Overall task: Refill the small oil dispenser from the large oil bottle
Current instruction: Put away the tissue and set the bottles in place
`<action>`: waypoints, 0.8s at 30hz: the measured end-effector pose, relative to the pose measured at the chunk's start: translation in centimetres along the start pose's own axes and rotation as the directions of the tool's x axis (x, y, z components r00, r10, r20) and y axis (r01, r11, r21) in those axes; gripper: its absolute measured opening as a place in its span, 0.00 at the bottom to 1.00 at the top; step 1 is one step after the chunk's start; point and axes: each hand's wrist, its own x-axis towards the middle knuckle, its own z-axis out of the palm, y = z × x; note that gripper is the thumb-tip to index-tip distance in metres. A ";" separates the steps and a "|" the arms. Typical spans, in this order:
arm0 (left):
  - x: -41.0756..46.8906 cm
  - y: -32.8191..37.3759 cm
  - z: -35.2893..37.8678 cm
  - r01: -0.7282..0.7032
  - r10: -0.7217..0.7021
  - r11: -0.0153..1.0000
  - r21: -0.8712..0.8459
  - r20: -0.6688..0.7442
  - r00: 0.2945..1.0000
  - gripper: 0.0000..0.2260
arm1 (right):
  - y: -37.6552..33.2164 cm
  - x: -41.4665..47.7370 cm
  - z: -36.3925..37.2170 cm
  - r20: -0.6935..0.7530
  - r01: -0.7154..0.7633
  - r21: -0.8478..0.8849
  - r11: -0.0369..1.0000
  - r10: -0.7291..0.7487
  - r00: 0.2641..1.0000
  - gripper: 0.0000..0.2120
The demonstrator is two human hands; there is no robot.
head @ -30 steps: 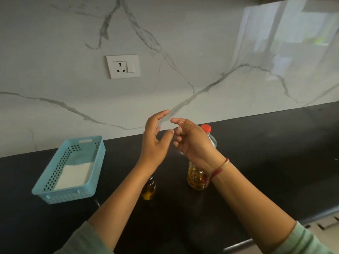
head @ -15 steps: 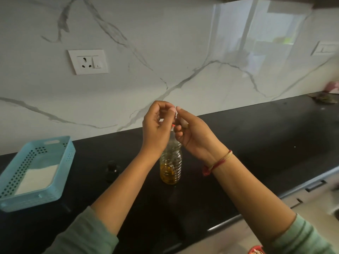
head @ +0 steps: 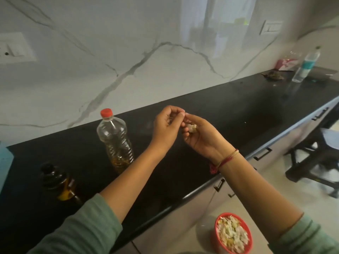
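Large oil bottle [head: 114, 142] stands upright on the black desk [head: 229, 110], red cap [head: 106, 113] fitted, oil low in its base. Small oil dispenser [head: 56, 182] stands left of the bottle in view, apart from it. Both grips are raised right of the bottle, touching neither vessel. Right grip [head: 200, 138], palm up, curls round a pale crumpled scrap [head: 191, 127]. Left grip [head: 165, 129] has curled fingers meeting the right fingertips; through the blur I cannot tell whether it pinches anything. A red tub [head: 216, 239] of pale scraps sits below-right of the bottle.
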 end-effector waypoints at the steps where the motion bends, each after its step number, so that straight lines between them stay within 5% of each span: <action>1: 0.0 -0.4 1.1 0.025 -0.025 1.000 0.007 0.023 0.999 0.03 | -0.1 -0.1 -1.3 -0.027 -0.007 0.009 1.000 0.007 1.000 0.07; 13: -1.1 -6.3 10.4 0.263 -0.287 0.956 0.128 0.240 0.927 0.06 | 0.0 -1.4 -12.1 -0.276 -0.065 0.205 0.977 0.122 0.953 0.07; 24: -5.0 -9.2 18.0 0.371 -0.451 0.892 0.260 0.447 0.773 0.10 | 1.1 -4.3 -21.7 -0.511 0.011 0.290 0.957 0.145 0.847 0.11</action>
